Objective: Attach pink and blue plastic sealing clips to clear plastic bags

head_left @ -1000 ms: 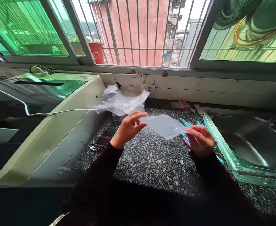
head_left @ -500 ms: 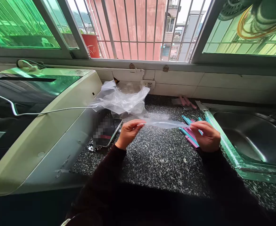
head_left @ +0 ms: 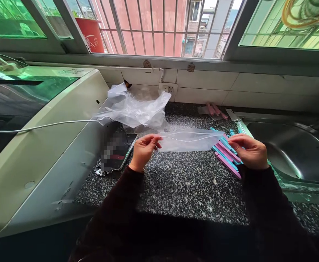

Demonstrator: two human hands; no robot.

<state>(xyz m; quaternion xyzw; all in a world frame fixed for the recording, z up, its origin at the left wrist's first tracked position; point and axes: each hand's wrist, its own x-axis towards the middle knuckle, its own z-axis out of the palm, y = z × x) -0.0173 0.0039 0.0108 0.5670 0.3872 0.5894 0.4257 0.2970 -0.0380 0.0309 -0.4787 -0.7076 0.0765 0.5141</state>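
A clear, flat plastic bag (head_left: 189, 142) is stretched sideways above the speckled counter, with a thin white line running along it. Its left end is pinched between the thumb and fingers of my left hand (head_left: 144, 151). My right hand (head_left: 249, 151) has its thumb and fingers closed at the other end; the exact contact is hard to see. Under and beside that right end lie several pink and blue sticks (head_left: 227, 154), flat and bar-shaped. A phone-like dark device (head_left: 118, 151), partly blurred, rests left of my left hand.
Crumpled clear plastic (head_left: 139, 109) lies at the back by a wall socket (head_left: 168, 88). More pink sticks (head_left: 215, 110) are near the wall. A steel sink (head_left: 279, 153) is on the right. A white cable (head_left: 53, 124) crosses the large pale appliance (head_left: 47, 134) at left.
The bag has turned from nearly edge-on to showing its broad face. My right hand has shifted rightward, and my left slightly leftward. The camera view has tilted down a little.
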